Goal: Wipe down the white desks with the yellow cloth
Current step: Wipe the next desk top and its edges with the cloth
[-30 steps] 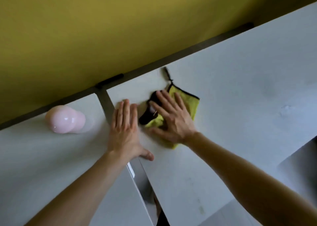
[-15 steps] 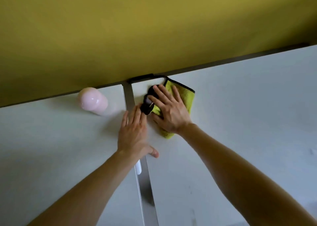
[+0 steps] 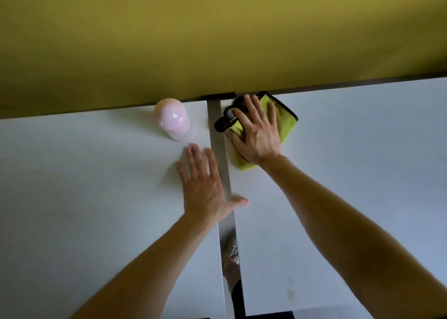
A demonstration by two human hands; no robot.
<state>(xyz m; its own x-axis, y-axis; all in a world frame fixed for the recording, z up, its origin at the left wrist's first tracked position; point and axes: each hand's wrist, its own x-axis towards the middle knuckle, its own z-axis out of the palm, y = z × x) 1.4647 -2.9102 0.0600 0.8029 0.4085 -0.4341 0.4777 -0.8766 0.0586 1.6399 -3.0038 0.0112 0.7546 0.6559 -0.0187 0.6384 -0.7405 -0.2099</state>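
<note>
Two white desks stand side by side, the left desk [image 3: 84, 197] and the right desk [image 3: 350, 173], with a narrow gap between them. The yellow cloth [image 3: 286, 125], black-edged with a black patch at its left end, lies at the right desk's far left corner. My right hand [image 3: 257, 134] presses flat on the cloth with fingers spread. My left hand [image 3: 205, 188] rests flat on the left desk at its right edge, its thumb reaching across the gap.
A pink rounded object [image 3: 171, 119] stands on the left desk near the far edge, just left of the gap [image 3: 221, 149]. A yellow wall [image 3: 217, 40] rises right behind both desks. A foot shows below through the gap.
My right hand has pushed the cloth toward the far left corner of the right desk. My left hand has shifted from the right desk across the gap onto the left desk.
</note>
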